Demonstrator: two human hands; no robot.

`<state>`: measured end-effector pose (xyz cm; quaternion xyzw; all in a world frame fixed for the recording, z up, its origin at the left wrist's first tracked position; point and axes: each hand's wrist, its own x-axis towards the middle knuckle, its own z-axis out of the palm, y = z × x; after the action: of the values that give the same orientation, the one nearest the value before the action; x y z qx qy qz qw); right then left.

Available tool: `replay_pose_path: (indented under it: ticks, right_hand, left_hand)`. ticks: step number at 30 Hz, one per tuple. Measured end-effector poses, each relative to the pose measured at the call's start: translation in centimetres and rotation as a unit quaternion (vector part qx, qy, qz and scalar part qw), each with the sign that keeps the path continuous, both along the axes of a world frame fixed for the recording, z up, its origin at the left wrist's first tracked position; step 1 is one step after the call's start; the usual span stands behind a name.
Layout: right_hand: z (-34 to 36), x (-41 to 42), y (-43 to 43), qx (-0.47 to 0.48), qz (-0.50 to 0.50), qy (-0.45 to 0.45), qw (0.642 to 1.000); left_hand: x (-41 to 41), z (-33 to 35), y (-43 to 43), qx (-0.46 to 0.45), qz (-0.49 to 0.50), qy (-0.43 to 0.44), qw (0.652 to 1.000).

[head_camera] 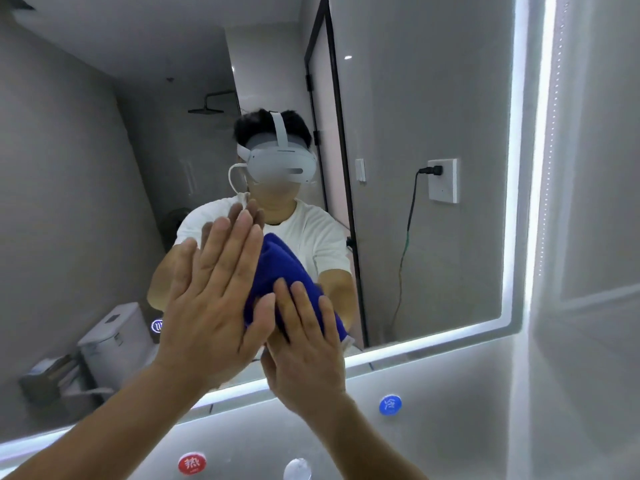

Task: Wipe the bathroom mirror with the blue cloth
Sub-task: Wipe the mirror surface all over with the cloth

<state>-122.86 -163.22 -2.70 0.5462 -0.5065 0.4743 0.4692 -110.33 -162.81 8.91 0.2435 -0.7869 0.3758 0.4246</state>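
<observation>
Mid-wipe, with the cloth low on the glass

The right hand presses the blue cloth to the mirror near its lit bottom edge, its grip slack and the fingers spread flat, not curled. The left hand lies flat on the glass just beside it, holding nothing. How much is already wiped cannot be told. Both hands hide the cloth's lower part, and the mirror's top and left are cut off.
</observation>
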Motion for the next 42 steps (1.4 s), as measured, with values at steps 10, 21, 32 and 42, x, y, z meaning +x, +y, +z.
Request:
replay_pose_path:
  ticks: [10, 21, 32, 42]
  right_hand:
    - [-1.6, -16.2, 5.0, -0.054, -0.04, -0.124, 0.99]
    - [-0.7, -26.7, 8.3, -0.034, -0.108, -0.152, 0.982]
    - [7.3, -27.3, 8.9, -0.062, -0.099, -0.127, 0.985]
    - [17.6, -28.2, 8.6, -0.104, -0.078, -0.044, 0.991]
  left_hand:
    - [-5.5, -0.2, 2.0, -0.021, -0.048, -0.02, 0.998]
    - [-12.5, -1.3, 3.0, -0.016, -0.086, -0.04, 0.995]
    - [-15.9, -0.6, 3.2, 0.005, -0.097, -0.041, 0.994]
    - [-15.6, 0.3, 2.7, -0.013, -0.13, -0.001, 0.991]
